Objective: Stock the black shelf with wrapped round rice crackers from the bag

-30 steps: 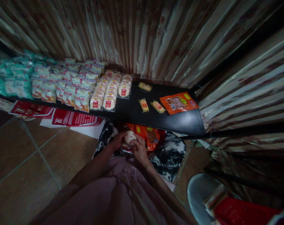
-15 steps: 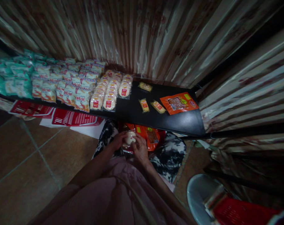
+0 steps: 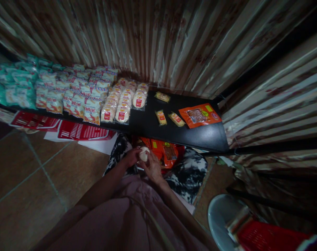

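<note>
Both hands meet over my lap around a round pale snack packet (image 3: 144, 153). My left hand (image 3: 131, 158) grips its left side and my right hand (image 3: 153, 168) closes over its right and lower side. Under them lie orange snack packets (image 3: 168, 152) on my black-and-white patterned trousers (image 3: 187, 174). In front is a black shelf (image 3: 205, 136) with rows of round pale packets (image 3: 122, 112), red-and-white packets (image 3: 77, 101), teal packets (image 3: 14, 90), three small yellow packets (image 3: 161, 117) and one orange packet (image 3: 199, 115).
A striped curtain (image 3: 174, 42) hangs behind and to the right of the shelf. Red printed sheets (image 3: 80, 132) lie on the tiled floor (image 3: 30, 174) at the left. A grey stool (image 3: 221, 216) and a red basket (image 3: 268, 237) stand at the lower right.
My hands have shifted slightly on the round packet; the right hand now covers more of it. The view has barely moved.
</note>
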Tool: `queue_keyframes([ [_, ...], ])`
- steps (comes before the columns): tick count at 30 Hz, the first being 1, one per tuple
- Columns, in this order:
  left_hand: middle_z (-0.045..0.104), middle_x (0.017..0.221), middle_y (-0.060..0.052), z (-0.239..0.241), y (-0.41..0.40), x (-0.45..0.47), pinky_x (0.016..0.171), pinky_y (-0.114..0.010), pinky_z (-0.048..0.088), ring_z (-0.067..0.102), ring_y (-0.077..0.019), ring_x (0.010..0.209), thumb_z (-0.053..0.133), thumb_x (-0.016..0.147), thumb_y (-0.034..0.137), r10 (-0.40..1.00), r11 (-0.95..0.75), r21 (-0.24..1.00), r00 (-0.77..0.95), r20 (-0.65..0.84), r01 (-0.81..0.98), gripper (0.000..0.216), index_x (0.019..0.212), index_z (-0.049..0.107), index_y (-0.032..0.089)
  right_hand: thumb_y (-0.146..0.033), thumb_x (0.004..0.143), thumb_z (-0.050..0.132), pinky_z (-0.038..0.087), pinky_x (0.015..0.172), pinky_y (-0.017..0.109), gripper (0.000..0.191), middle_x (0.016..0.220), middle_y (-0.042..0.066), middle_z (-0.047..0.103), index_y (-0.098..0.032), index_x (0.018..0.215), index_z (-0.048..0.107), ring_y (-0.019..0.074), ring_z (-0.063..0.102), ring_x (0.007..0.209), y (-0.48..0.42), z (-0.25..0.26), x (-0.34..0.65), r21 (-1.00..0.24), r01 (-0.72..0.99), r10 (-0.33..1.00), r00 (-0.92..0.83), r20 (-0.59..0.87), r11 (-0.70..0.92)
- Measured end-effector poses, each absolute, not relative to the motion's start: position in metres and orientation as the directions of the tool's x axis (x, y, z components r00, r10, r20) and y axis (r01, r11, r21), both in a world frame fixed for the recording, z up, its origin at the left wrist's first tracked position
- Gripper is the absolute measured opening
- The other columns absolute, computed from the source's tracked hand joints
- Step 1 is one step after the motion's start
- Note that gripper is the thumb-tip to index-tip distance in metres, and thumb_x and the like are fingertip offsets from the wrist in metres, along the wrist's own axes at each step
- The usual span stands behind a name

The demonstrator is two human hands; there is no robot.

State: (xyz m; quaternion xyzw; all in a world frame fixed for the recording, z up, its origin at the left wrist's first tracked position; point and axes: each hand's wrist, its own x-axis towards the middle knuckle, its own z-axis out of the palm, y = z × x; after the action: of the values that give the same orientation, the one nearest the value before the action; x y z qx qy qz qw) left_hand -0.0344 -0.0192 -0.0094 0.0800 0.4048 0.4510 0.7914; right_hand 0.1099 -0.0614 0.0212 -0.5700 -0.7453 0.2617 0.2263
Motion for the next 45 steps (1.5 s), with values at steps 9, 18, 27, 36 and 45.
queue_keyframes([
  [9, 0.067, 0.075, -0.007, -0.01, -0.016, -0.038, 0.079, -0.028, 0.044, 0.061, -0.0189, 0.083, 0.066, 0.068, 0.023, 0.741, 0.619, 0.395, 0.337, -0.581, -0.679, 0.018, 0.08, 0.065, 0.01, -0.048, 0.078, 0.055, 0.032, 0.104, 0.046, 0.066, 0.138, 0.017, 0.041, -0.012, 0.133, 0.042, 0.03, 0.032, 0.131, -0.062, 0.023, 0.106, -0.616, 0.775, 0.968, -0.238, -0.077, 0.141],
  [18, 0.066, 0.074, -0.006, -0.011, -0.016, -0.038, 0.076, -0.027, 0.044, 0.06, -0.0166, 0.078, 0.061, 0.067, 0.016, 0.746, 0.616, 0.378, 0.357, -0.563, -0.691, 0.013, 0.078, 0.065, 0.01, -0.038, 0.077, 0.057, 0.036, 0.101, 0.043, 0.055, 0.133, 0.017, 0.046, -0.013, 0.126, 0.05, 0.0312, 0.041, 0.124, -0.062, 0.035, 0.101, -0.595, 0.797, 0.985, -0.166, -0.052, 0.103],
  [27, 0.065, 0.074, -0.004, 0.0, -0.02, -0.04, 0.069, -0.026, 0.047, 0.061, -0.0132, 0.068, 0.059, 0.072, 0.013, 0.748, 0.622, 0.418, 0.343, -0.568, -0.662, 0.016, 0.087, 0.063, 0.012, -0.029, 0.086, 0.038, 0.04, 0.099, 0.039, 0.047, 0.124, 0.014, 0.056, -0.012, 0.128, 0.048, 0.0231, 0.052, 0.114, -0.055, 0.036, 0.108, -0.744, 0.648, 0.979, -0.203, 0.034, 0.16],
  [36, 0.065, 0.098, -0.009, 0.006, -0.025, -0.037, 0.089, -0.043, 0.047, 0.063, -0.0193, 0.089, 0.066, 0.071, 0.01, 0.798, 0.592, 0.517, 0.361, -0.482, -0.618, 0.037, 0.106, 0.057, 0.015, -0.044, 0.089, 0.03, 0.048, 0.082, 0.034, 0.052, 0.102, 0.012, 0.067, -0.011, 0.122, 0.054, 0.0228, 0.062, 0.092, -0.052, 0.049, 0.121, -0.862, 0.483, 0.986, 0.015, -0.163, -0.15],
  [45, 0.065, 0.093, -0.008, 0.004, -0.024, -0.037, 0.082, -0.041, 0.05, 0.065, -0.017, 0.078, 0.066, 0.073, 0.012, 0.776, 0.611, 0.524, 0.321, -0.543, -0.593, 0.037, 0.108, 0.055, 0.016, -0.047, 0.086, 0.032, 0.048, 0.077, 0.035, 0.054, 0.099, 0.014, 0.066, -0.009, 0.115, 0.056, 0.0224, 0.06, 0.088, -0.052, 0.032, 0.125, -0.88, 0.42, 0.975, 0.104, -0.195, -0.221],
])
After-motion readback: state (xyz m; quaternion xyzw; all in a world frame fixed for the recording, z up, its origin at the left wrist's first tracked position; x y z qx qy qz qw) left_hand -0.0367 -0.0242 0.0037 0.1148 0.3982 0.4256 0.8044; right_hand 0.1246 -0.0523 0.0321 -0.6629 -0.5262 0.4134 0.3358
